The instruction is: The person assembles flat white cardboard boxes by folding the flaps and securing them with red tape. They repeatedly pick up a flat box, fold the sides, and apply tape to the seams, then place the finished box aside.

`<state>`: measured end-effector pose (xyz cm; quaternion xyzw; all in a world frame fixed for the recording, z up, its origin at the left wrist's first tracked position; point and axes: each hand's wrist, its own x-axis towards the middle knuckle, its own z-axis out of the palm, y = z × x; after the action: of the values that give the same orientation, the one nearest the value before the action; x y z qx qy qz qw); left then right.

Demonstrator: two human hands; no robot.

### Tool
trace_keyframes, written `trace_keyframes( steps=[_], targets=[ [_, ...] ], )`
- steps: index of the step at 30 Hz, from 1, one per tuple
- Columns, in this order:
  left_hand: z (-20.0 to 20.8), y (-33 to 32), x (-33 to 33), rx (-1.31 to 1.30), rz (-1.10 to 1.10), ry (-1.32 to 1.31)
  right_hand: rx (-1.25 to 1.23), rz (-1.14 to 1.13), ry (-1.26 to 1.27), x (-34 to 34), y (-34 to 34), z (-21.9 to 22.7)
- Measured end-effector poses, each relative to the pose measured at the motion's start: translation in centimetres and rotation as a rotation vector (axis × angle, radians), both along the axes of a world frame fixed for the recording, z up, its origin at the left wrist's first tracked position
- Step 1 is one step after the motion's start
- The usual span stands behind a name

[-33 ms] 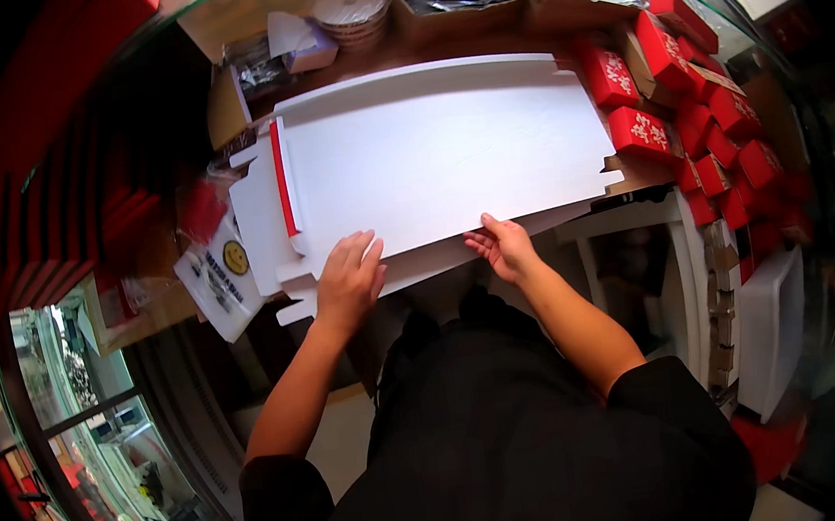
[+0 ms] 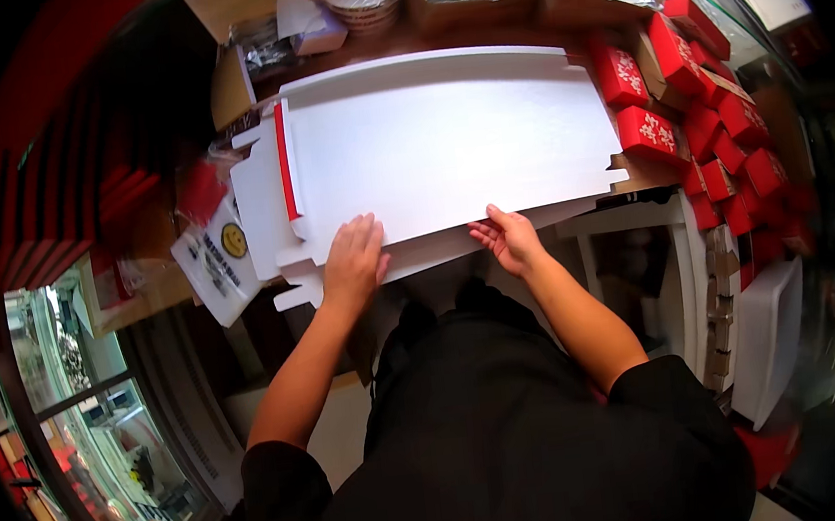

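A large white cardboard box blank [image 2: 446,137] lies flat in front of me, with a red strip [image 2: 284,163] along its left side and notched tabs at its corners. Another white sheet [image 2: 428,259] shows beneath its near edge. My left hand [image 2: 356,264] rests on that near edge, left of the middle, its fingers stretched out flat. At the same edge farther right is my right hand [image 2: 513,241], thumb raised apart from loosely bent fingers, the tip over the blank. No firm grip shows in either hand.
Many red flowered boxes [image 2: 646,130] are heaped at the right. Along the back stand an open carton [image 2: 473,4] of dark packets and a stack of white round items [image 2: 365,2]. A clear bag with a yellow smiley [image 2: 233,240] lies at the left, near glass panes [image 2: 74,344].
The view has shifted slightly, so the blank sits a little higher and farther right. Both hands stay at its near edge in almost the same pose.
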<state>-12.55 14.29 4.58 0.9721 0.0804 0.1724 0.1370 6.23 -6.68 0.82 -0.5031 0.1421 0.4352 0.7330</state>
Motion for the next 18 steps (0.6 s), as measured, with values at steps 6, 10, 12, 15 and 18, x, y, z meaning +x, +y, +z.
trace_keyframes(
  steps=[6,10,12,15,18],
  targets=[
    [-3.2,1.1,-0.2,0.018,0.024,-0.053,-0.301,0.781,-0.252,1.6,-1.7,2.7],
    [-2.2,0.6,-0.9,-0.017,0.024,0.03,-0.394,0.732,-1.711,-0.4,-1.7,6.3],
    [-2.3,0.6,-1.3,-0.018,0.009,0.053,-0.475,0.796,-1.861,1.2,-1.7,5.2],
    [-2.2,0.7,-1.4,-0.066,-0.003,0.072,-0.446,0.873,-1.994,3.9,-2.1,2.6],
    [-1.8,1.3,-1.0,-0.134,0.016,0.1,-0.38,0.933,-1.977,5.0,-1.3,3.5]
  ],
)
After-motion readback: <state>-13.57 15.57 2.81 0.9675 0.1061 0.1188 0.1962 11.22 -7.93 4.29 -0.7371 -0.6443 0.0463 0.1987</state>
